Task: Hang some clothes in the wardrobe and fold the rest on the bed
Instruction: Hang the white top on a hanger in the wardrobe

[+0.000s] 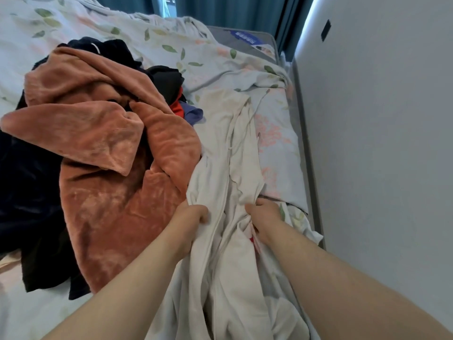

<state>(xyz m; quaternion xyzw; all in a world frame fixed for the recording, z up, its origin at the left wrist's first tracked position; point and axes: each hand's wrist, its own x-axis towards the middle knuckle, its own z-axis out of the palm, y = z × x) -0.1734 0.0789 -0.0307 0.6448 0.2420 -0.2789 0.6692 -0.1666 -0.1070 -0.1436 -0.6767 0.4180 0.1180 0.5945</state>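
A long off-white zip-up garment (pixel 235 148) with drawstrings lies stretched down the right side of the bed (pixel 152 38). My left hand (pixel 191 217) grips a bunch of its fabric on the left of the zip. My right hand (pixel 264 217) grips the fabric on the right of the zip. A plush salmon-pink garment (pixel 110 148) lies heaped to the left, touching the white one. Dark clothes (pixel 29 192) lie under and beside it, with more black pieces (pixel 166 79) behind.
Small red (pixel 177 109) and purple (pixel 193 115) items peek out behind the pink heap. The floral sheet covers the bed. A pale wall or panel (pixel 380 143) runs close along the bed's right edge. Teal curtains (pixel 220 8) hang at the back.
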